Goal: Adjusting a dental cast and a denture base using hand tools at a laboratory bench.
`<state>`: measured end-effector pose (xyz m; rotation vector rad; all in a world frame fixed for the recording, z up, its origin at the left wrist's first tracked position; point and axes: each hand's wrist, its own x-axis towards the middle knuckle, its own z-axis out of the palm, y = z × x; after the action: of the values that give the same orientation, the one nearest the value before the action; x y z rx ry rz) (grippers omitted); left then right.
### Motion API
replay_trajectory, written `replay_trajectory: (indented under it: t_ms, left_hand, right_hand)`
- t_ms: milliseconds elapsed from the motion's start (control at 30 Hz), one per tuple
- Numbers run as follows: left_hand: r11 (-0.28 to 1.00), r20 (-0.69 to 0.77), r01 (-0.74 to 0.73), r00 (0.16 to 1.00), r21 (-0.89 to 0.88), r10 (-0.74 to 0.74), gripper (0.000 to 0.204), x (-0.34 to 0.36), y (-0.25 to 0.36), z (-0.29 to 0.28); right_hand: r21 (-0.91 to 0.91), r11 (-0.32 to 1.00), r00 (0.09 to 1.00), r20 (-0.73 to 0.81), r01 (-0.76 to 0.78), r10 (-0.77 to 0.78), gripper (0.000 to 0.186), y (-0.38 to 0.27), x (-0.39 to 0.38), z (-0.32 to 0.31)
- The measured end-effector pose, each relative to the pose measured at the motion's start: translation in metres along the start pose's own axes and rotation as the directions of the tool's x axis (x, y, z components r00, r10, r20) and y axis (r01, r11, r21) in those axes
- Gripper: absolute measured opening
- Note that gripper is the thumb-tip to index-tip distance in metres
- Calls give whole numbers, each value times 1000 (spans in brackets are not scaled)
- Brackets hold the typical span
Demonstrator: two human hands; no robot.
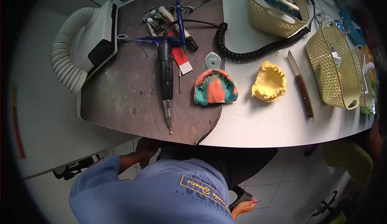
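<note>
A pink-and-teal dental impression [215,89] in a metal tray with a grey handle [213,60] lies at the mat's edge. A yellow dental cast [269,83] sits to its right, beside a wooden-handled knife [303,97]. A black rotary handpiece [166,70] with a coiled cord lies left of the impression. Below the bench, my left hand [146,150] is in shadow beside my body, its fingers unclear. My right hand [244,206] is low at my right side, fingers closed around something small and thin that I cannot make out.
Pens and markers [169,22] are heaped on the dark mat [125,91]. A white device [100,54] with a ribbed hose stands left. Woven baskets [270,26] [330,79] hold assorted items at back and right. A green chair [346,159] is below the bench at right.
</note>
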<state>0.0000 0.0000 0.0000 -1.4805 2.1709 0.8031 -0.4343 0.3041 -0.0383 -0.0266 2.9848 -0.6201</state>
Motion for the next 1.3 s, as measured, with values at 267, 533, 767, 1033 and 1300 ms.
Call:
replay_trajectory:
  t_ms: [267, 533, 767, 1033, 1300]
  left_hand:
    - [898, -396, -67, 910, -434, -123, 35, -15, -25, 23]
    - [812, -585, -583, 647, 34, 489, 36, -23, 13, -74]
    - [276, -527, -824, -32, 495, 850, 20, -20, 120, -252]
    - [507, -478, -704, 265, 498, 838, 77, 65, 181, -322]
    - [605, -512, -767, 440, 212, 738, 103, 90, 185, -303]
  right_hand:
    - [76, 980, 982, 37, 185, -188, 57, -37, 2, 15]
    - [265, 557, 614, -417, 787, -670, 65, -197, 18, -67]
    - [326, 54, 249, -595, 944, -764, 67, -313, 18, -82]
    - [644, -22, 294, -380, 765, -877, 31, -442, 17, -58]
    - [772, 19, 469, -366, 635, -804, 79, -456, 12, -53]
